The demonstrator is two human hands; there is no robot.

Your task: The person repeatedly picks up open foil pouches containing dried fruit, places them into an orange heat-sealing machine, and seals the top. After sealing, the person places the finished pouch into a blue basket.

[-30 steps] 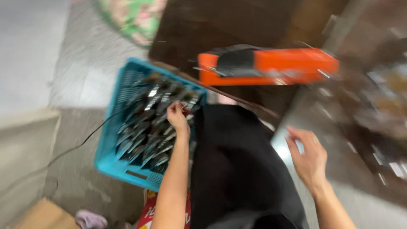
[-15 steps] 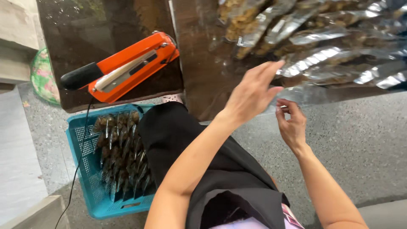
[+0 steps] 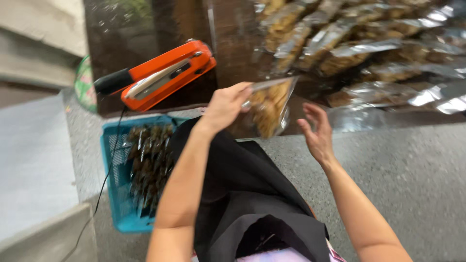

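While my left hand [image 3: 225, 104] grips a filled clear packet [image 3: 269, 106], right hand [image 3: 315, 131] open, sealing at the orange sealer [image 3: 160, 75] seems next.

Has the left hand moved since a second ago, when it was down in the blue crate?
Yes. The left hand has left the blue crate and now holds a clear snack bag up near the orange sealer.
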